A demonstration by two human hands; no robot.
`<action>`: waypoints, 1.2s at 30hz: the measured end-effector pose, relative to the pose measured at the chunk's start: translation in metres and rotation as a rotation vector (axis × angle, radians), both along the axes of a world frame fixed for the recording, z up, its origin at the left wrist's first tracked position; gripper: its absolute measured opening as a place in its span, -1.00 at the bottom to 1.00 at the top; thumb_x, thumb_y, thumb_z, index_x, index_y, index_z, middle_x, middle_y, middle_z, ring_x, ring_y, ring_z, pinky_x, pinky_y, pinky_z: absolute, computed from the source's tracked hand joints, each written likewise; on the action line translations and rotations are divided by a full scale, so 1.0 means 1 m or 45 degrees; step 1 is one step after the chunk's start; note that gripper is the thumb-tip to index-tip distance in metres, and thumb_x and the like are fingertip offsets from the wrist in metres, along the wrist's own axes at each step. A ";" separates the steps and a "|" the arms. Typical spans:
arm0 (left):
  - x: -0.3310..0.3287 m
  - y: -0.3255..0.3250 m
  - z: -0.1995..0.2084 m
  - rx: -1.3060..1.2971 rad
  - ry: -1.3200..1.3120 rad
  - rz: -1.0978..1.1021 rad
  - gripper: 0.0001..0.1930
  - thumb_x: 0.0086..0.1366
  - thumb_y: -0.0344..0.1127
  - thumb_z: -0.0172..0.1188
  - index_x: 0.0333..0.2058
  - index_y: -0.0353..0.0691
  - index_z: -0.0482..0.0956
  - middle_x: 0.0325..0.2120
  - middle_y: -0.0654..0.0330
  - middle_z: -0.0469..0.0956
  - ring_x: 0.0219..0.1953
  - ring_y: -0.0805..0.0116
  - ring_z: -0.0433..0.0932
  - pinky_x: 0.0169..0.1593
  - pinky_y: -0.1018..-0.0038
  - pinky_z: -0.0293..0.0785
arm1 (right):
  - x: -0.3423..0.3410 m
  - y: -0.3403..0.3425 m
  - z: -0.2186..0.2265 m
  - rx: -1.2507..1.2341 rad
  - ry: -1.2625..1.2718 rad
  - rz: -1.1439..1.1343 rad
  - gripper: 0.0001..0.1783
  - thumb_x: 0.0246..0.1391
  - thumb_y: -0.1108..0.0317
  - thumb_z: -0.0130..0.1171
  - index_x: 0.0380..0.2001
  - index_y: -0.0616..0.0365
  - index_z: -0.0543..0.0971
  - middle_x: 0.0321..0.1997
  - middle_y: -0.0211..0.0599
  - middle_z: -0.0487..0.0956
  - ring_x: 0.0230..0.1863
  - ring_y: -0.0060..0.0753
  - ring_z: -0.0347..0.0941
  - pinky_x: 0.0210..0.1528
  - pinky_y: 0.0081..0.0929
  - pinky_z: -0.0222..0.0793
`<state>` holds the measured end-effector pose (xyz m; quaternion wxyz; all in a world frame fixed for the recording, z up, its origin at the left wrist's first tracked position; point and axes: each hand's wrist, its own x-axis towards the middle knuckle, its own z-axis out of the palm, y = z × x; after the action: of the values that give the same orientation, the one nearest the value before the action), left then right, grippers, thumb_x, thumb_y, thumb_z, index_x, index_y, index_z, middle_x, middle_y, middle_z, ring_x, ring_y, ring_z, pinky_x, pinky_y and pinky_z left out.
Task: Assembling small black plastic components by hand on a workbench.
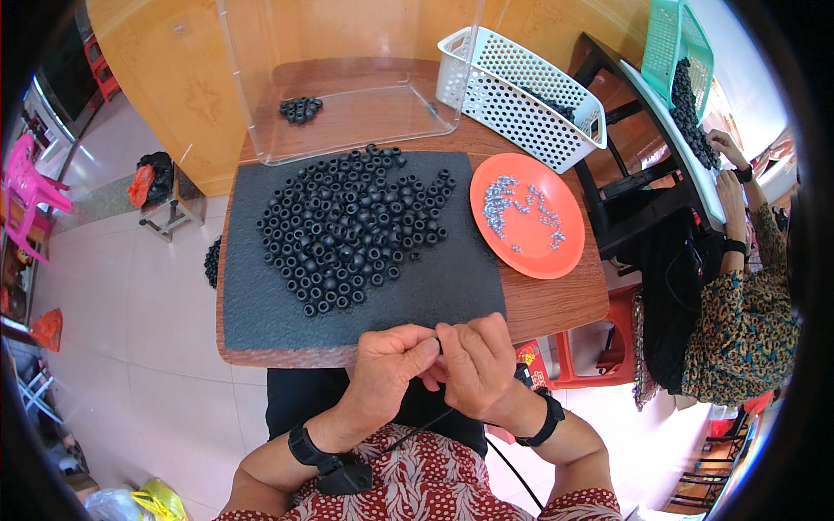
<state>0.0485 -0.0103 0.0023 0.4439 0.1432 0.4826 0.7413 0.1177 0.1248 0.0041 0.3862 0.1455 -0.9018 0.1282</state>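
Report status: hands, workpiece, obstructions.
Left hand and right hand together, small dark piece pinched between them, mostly hidden. Black beads loose on dark mat beyond. Orange plate off to the right; nothing seen blocking the hands.

The ring-shaped pieces [347, 227] are black; the mat [261, 321] under them is dark grey. The table [560, 304] is reddish brown with a wood-grain pattern. The plate [534, 239] at its right is orange-red; the small parts [497, 208] on it are silver. The perforated basket [543, 139] at the far right of the table is white; the basket [658, 43] farther right is pale green. The plastic chair [26, 187] at far left is bright pink. The near garment [426, 478] is dark red with a whitish leaf pattern; the co-worker's garment [734, 343] at right carries a dark, yellowish and teal mottled print.
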 end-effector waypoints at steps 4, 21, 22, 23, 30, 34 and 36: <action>0.002 0.003 0.001 -0.037 -0.050 0.045 -0.79 0.26 -0.38 0.06 -0.29 -0.48 0.51 -0.49 0.12 0.54 -0.49 0.41 0.52 -0.38 0.55 0.47 | 0.001 0.005 0.001 0.131 0.056 0.045 -0.37 -0.70 0.44 0.01 -0.33 0.57 0.43 -0.51 -0.06 0.41 -0.55 -0.28 0.25 -0.59 -0.39 0.03; -0.007 -0.003 0.012 -0.046 0.088 -0.035 -0.74 0.24 -0.39 0.07 -0.19 -0.49 0.52 -0.41 0.09 0.58 -0.37 0.41 0.56 -0.26 0.56 0.49 | 0.003 0.003 0.013 -0.047 -0.084 -0.037 -0.56 -0.37 0.55 0.22 -0.29 0.51 0.45 -0.43 -0.05 0.47 -0.48 -0.18 0.37 -0.50 -0.40 0.30; -0.007 -0.003 0.014 -0.035 0.079 -0.033 -0.75 0.23 -0.40 0.08 -0.21 -0.50 0.52 -0.42 0.09 0.59 -0.37 0.41 0.56 -0.25 0.56 0.50 | 0.002 0.004 0.014 -0.034 -0.108 -0.032 -0.56 -0.38 0.54 0.22 -0.29 0.51 0.45 -0.44 -0.05 0.47 -0.48 -0.17 0.37 -0.50 -0.39 0.30; -0.008 -0.002 0.013 -0.038 0.078 -0.031 -0.75 0.23 -0.40 0.08 -0.21 -0.50 0.52 -0.42 0.09 0.59 -0.37 0.41 0.56 -0.25 0.56 0.50 | 0.001 0.006 0.013 -0.037 -0.110 -0.029 -0.56 -0.38 0.54 0.22 -0.29 0.51 0.45 -0.44 -0.05 0.47 -0.48 -0.17 0.37 -0.50 -0.39 0.30; -0.003 0.002 0.016 -0.094 0.119 0.009 -0.77 0.23 -0.41 0.08 -0.23 -0.48 0.55 -0.47 0.13 0.57 -0.47 0.47 0.51 -0.34 0.61 0.45 | 0.000 0.008 0.011 0.176 -0.070 0.011 -0.52 -0.63 0.46 0.01 -0.44 0.53 0.45 -0.55 -0.12 0.35 -0.56 -0.30 0.19 -0.56 -0.41 0.06; -0.002 0.002 0.019 -0.186 0.221 0.018 -0.79 0.23 -0.42 0.08 -0.25 -0.48 0.55 -0.50 0.15 0.56 -0.47 0.49 0.49 -0.35 0.61 0.43 | 0.000 0.008 0.013 0.263 -0.036 0.021 -0.54 -0.65 0.47 -0.03 -0.47 0.53 0.45 -0.57 -0.14 0.35 -0.57 -0.32 0.18 -0.57 -0.40 0.05; -0.001 0.001 0.015 -0.156 0.204 0.012 -0.78 0.23 -0.41 0.08 -0.25 -0.47 0.56 -0.50 0.15 0.56 -0.48 0.49 0.49 -0.35 0.61 0.43 | 0.001 0.008 0.014 0.259 -0.047 0.035 -0.54 -0.65 0.48 -0.05 -0.48 0.52 0.45 -0.57 -0.15 0.34 -0.57 -0.32 0.18 -0.57 -0.40 0.04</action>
<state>0.0478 -0.0093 0.0173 0.4082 0.1726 0.5616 0.6987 0.1182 0.1323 0.0180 0.3511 0.1941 -0.9150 0.0438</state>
